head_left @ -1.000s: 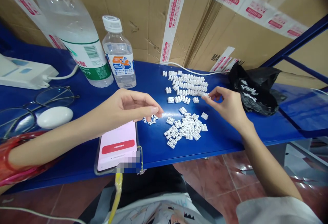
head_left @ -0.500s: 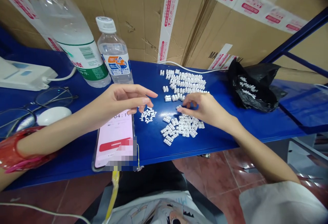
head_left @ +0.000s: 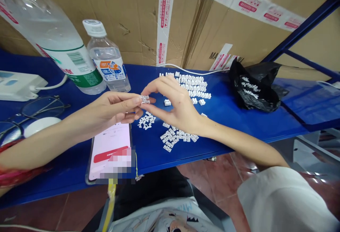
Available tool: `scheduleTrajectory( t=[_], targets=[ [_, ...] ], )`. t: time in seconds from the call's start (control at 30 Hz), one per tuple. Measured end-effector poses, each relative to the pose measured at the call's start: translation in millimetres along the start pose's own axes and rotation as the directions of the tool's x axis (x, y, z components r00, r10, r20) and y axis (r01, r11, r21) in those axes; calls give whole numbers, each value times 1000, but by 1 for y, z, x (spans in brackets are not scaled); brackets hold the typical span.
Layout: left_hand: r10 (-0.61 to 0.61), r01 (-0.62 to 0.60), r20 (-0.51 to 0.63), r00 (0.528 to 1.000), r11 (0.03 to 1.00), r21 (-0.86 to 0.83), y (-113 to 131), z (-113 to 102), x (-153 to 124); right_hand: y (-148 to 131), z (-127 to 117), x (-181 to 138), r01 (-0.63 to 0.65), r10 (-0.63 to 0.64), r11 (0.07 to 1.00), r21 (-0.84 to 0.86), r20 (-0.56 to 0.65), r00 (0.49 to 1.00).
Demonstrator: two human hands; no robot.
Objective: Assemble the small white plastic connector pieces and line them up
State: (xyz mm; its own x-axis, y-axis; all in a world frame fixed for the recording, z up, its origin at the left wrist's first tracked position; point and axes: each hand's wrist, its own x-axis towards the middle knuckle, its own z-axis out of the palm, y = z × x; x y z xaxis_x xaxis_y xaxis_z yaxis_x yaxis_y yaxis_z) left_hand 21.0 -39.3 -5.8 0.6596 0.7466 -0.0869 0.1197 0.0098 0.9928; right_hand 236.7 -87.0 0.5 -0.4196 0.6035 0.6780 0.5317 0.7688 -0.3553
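A small white slotted plastic piece (head_left: 145, 99) is held up above the blue table between my two hands. My left hand (head_left: 123, 104) pinches its left side between thumb and fingers. From the right, my right hand (head_left: 172, 103) grips the same piece with thumb and forefinger. Below the hands lies a little heap of small white jagged parts (head_left: 146, 120). A loose pile of flat white slotted pieces (head_left: 170, 136) lies nearer the front edge, partly hidden by my right wrist. Behind that hand stand rows of white plastic pieces (head_left: 196, 85), some of them covered from sight.
A phone (head_left: 111, 154) lies under my left forearm. A large bottle (head_left: 79, 65) and a smaller bottle (head_left: 110, 62) stand at the back left, near glasses (head_left: 44, 106) and a white mouse (head_left: 41, 126). At the right is a black plastic bag (head_left: 255, 90) holding white parts. Cardboard boxes (head_left: 127, 9) rise behind.
My right hand has moved left and up from the loose pile, carrying a white piece to my left hand. My left hand, earlier empty, now pinches it. The camera view has shifted slightly.
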Motion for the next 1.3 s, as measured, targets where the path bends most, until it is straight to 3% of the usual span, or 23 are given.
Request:
scheduleTrajectory(
  t=[0.1,0.23,0.47,0.57,0.67,0.7,0.87,0.97,1.07,1.2,1.3],
  targets=[
    [-54,62,59,997,989,-134,-1,-1,0,1,4,-3,22,-21,995,98,-8,1000],
    [-80,66,-61,995,977,-205,-3,1,-2,4,4,-6,-30,26,984,174,28,999],
    [-57,19,-141,988,967,-255,0,0,-1,5,0,-10,-167,159,971,174,58,986],
    [-65,24,-130,989,955,-295,2,-1,1,13,-7,-13,-177,147,976,128,214,966],
    [-112,80,-72,991,934,-348,3,-3,2,20,-11,-14,-85,49,994,66,427,903],
    [-87,48,-91,992,929,-366,3,-3,2,21,-11,-15,-60,32,997,45,475,879],
    [-111,69,-89,990,922,-381,2,0,2,20,-5,-18,-53,53,998,-15,562,825],
    [-104,85,-32,994,924,-374,0,0,3,21,-3,-20,-45,58,998,-36,558,828],
    [-94,78,-29,995,932,-353,-4,-2,4,23,-5,-20,-37,52,999,-40,506,861],
    [-90,64,-81,993,957,-285,-7,-3,5,22,-13,-14,-133,114,990,47,291,950],
    [-107,83,-92,990,970,-226,-8,-2,4,19,-16,-10,-229,200,958,174,169,965]
  ],
)
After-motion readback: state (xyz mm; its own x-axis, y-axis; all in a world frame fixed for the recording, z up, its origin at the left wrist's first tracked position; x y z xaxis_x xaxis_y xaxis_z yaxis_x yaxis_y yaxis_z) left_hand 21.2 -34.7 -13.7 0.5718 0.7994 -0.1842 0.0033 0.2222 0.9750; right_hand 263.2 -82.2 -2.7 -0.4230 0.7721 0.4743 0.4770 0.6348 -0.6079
